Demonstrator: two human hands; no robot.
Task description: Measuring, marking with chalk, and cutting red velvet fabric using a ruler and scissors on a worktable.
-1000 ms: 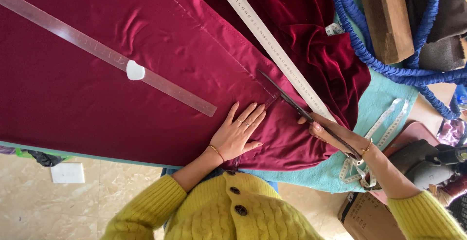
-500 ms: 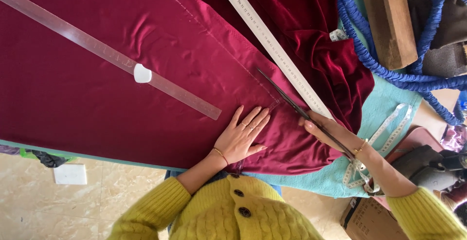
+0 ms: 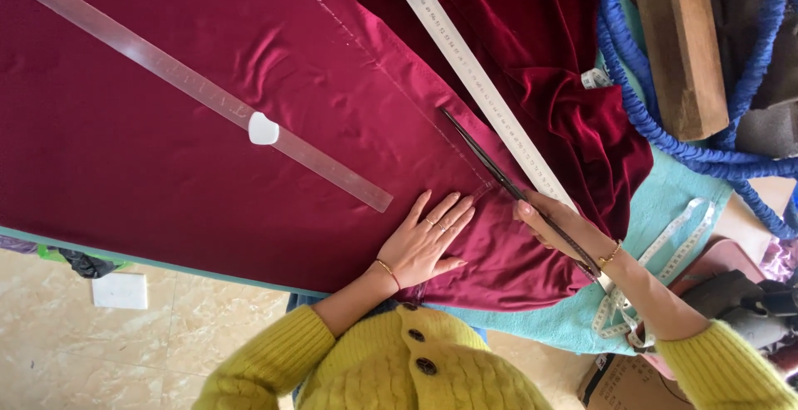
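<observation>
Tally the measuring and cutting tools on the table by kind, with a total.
Clear plastic ruler: 1
Metal ruler: 1
Tape measure: 1
Scissors: 1
Tailor's chalk: 1
Total: 5

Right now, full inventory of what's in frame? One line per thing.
fabric: 1, dark red satin, spread flat across the table
velvet cloth: 1, dark red, bunched at upper right
clear ruler: 1, transparent, lying diagonally on the fabric
tailor's chalk: 1, white, on the clear ruler
metal ruler: 1, silver, diagonal along the fabric's edge
scissors: 1, dark, blades on the fabric edge
tape measure: 1, white, on the teal cloth
teal cloth: 1, under the fabrics at right
blue rope: 1, coiled at right
wooden block: 1, brown, top right
left hand: flat on the fabric
right hand: holding the scissors
</observation>
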